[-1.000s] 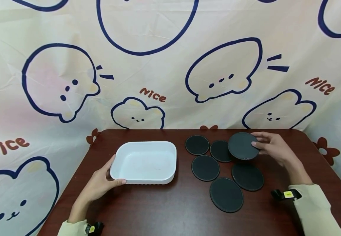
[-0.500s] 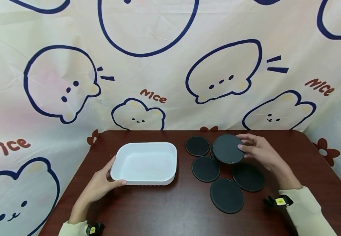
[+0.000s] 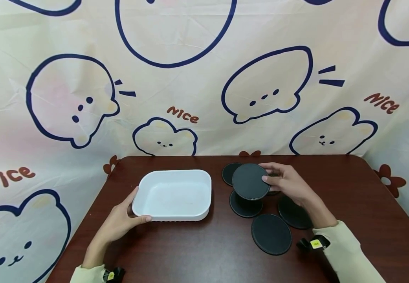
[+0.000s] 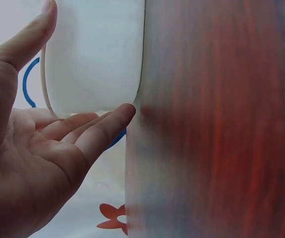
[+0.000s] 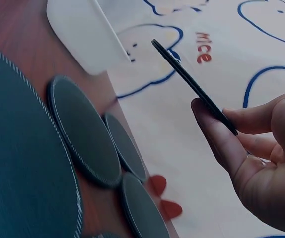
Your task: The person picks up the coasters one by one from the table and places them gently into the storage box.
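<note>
My right hand (image 3: 289,182) pinches a round dark coaster (image 3: 249,182) with stitched edging between thumb and fingers, above other coasters. The right wrist view shows the held coaster (image 5: 187,77) nearly edge-on, raised off the table. At left, a white rectangular tray (image 3: 172,196) with rounded corners has nothing visible inside. My left hand (image 3: 121,218) holds its near left corner, thumb at the front rim and fingers along the left side. In the left wrist view, fingertips (image 4: 125,111) touch the wall of the tray (image 4: 95,54).
Several dark coasters lie flat on the brown table (image 3: 204,255): one far left (image 3: 228,173), partly covered; one below the held coaster (image 3: 245,206); one nearest (image 3: 271,234); one by the right forearm (image 3: 292,214). A cartoon-printed cloth (image 3: 211,86) hangs behind.
My right hand has carried the coaster leftward, from the right side of the group to over the left coasters. My left hand and the tray have stayed in place.
</note>
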`<state>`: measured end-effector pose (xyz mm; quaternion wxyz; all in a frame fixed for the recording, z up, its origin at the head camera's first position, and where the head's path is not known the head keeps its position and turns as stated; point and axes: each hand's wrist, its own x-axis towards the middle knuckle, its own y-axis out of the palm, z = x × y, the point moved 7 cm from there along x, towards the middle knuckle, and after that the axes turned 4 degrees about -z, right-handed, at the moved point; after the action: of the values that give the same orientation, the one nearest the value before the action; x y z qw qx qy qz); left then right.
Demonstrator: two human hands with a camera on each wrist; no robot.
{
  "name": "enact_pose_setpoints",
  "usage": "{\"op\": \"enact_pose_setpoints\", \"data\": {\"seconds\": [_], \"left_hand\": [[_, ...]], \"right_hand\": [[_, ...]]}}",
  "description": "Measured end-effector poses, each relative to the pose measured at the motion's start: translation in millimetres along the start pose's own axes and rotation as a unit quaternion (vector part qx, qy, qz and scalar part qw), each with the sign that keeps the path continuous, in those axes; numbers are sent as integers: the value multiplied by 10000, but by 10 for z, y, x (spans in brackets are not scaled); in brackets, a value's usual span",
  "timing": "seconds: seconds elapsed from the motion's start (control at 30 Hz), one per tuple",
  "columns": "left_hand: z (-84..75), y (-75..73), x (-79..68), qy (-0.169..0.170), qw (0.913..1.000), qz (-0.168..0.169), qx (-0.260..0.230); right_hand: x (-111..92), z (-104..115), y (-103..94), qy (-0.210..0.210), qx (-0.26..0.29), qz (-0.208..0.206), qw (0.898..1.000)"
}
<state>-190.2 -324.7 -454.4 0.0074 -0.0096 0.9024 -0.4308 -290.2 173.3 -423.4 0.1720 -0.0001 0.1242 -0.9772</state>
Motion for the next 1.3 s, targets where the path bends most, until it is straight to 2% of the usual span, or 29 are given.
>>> {"op": "enact_pose_setpoints", "data": {"seconds": [0.23,0.5,1.3], "left_hand": [[-10,10,-11,-17,10000,71,-2],[-16,23,-7,-31,9999,95,-9],[-34,-1,-4,-19,10000,81,-25]], "right_hand": [[90,82,364,-13,32,223,9997],[228,104,742,-22,628,460,9970],[431,189,1425,333,1288,334,9905]]}}
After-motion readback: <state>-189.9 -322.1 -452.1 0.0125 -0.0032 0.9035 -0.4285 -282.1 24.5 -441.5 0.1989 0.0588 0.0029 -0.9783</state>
